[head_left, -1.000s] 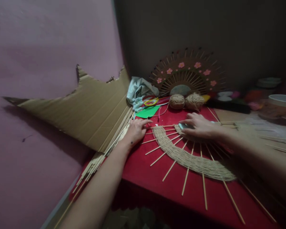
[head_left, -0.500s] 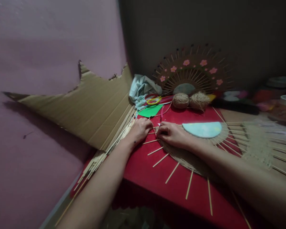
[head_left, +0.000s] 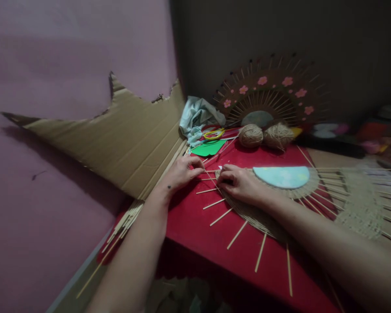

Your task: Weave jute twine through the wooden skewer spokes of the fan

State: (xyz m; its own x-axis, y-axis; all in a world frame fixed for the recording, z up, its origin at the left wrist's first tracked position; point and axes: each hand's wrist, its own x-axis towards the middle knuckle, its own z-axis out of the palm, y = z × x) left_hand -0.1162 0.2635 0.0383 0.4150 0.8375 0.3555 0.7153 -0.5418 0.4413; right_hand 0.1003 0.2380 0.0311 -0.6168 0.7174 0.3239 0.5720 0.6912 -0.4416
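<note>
Left hand (head_left: 186, 168) and right hand (head_left: 239, 182) at the left end of a woven stick fan (head_left: 358, 204) on the red bench (head_left: 189, 226).
The left hand appears to pinch a twine strand (head_left: 211, 179) just left of the fan's end; the strand slants down toward the right hand, which is nearer, its fingers curled over the woven band, though whether they grip strand or weave I cannot tell. From there the fan lies rightward, its long axis running left to right, past the pale blue half-disc (head_left: 282, 176). Compared with half a second ago, the left hand sits slightly farther left, baring the strand between the hands.
</note>
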